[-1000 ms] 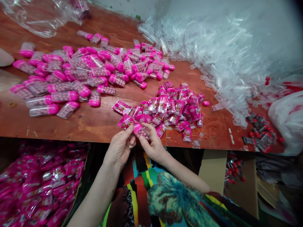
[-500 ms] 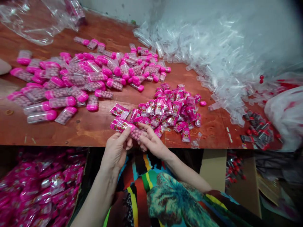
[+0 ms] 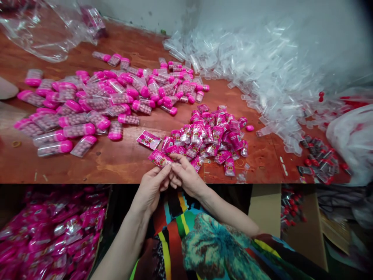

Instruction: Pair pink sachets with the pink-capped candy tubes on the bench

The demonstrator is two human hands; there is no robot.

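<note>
My left hand and my right hand meet at the front edge of the brown table. Together they pinch a pink printed sleeve; the candy tube is hidden inside it or behind my fingers. A pile of the same pink sleeves lies just beyond my right hand. Further left lies a spread of clear tubes with pink caps filled with pink candies.
A large heap of empty clear tubes covers the back right. Crumpled clear plastic bags lie back left. A box of finished pink packs sits below the table on the left. Dark red-capped tubes and a white bag are right.
The pink-capped tube in my right hand has gone into the sleeve held by my left hand. My hands have closed together.
</note>
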